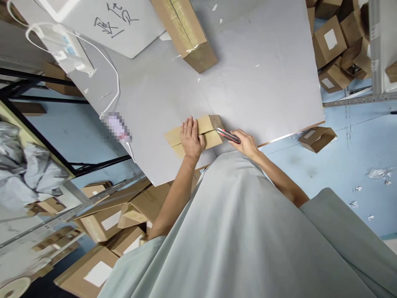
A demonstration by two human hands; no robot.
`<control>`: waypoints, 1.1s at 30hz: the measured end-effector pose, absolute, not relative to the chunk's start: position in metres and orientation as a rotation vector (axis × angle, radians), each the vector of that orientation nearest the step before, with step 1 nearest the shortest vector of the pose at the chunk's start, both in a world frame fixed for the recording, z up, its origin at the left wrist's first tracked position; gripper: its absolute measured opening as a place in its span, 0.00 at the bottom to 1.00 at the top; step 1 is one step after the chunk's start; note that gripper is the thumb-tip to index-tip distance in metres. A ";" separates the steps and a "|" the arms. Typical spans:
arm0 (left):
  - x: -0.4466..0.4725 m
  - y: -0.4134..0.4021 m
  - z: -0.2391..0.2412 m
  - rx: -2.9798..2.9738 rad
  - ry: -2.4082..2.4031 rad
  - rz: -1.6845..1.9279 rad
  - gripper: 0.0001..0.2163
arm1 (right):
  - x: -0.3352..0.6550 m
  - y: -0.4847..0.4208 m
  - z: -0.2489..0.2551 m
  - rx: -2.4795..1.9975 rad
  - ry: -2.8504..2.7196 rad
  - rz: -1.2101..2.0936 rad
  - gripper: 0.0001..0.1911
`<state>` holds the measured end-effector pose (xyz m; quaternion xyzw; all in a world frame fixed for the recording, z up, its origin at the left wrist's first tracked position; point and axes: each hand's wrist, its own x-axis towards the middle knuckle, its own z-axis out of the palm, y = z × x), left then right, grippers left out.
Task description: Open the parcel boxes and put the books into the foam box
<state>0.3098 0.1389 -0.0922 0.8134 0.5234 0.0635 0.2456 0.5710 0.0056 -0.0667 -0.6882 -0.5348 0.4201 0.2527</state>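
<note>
A small brown cardboard box [207, 124] lies on the white table [266, 82] near its front edge. My left hand [191, 138] rests flat on top of the box, fingers stretched out and pressing it down. My right hand [246, 142] is closed round a red and black utility knife [228, 135]. The knife's tip points at the right end of the box, where a flap stands up.
A long cardboard box [186, 31] lies at the back of the table beside a white board with handwriting [114, 20]. A white power strip and cable [65, 47] sit at left. Many cardboard boxes [336, 45] are piled on the blue floor around the table.
</note>
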 end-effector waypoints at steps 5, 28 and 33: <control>0.310 0.136 -0.092 2.229 1.412 0.195 0.34 | 0.568 -0.020 -0.061 -1.895 -1.486 1.130 0.17; 0.214 0.188 -0.051 1.391 2.092 0.032 0.57 | 0.533 -0.040 -0.066 -1.944 -0.738 1.146 0.28; 0.201 0.153 -0.073 1.755 2.031 0.340 0.47 | 0.517 -0.017 -0.061 -1.880 -0.699 1.324 0.28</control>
